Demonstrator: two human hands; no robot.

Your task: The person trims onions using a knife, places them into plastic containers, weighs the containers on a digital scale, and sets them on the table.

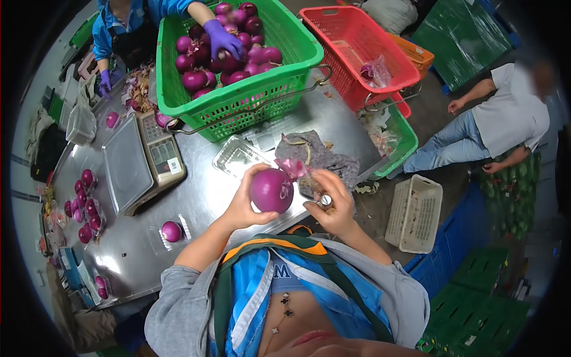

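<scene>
My left hand (248, 199) is closed around a large red onion (272, 190), thumb below and fingers above it. Loose pink skin (291, 169) sticks out from the onion's right side, close to the fingertips of my right hand (334, 203). That hand is curled round a small knife (325, 200); its round silver end shows and the blade is mostly hidden. Just beyond the onion, a clear plastic tray (239, 156) lies on the metal table. A grey cloth (339, 163) with a strip of peel on it is behind my right hand.
A green basket (238, 98) of red onions stands at the table's far side, where a co-worker's purple-gloved hand (223, 41) reaches in. A scale (143, 154), a trayed onion (171, 231) and packed onions (83, 205) lie leftward. Red (357, 59) and white (414, 214) baskets are rightward, near another person (499, 119).
</scene>
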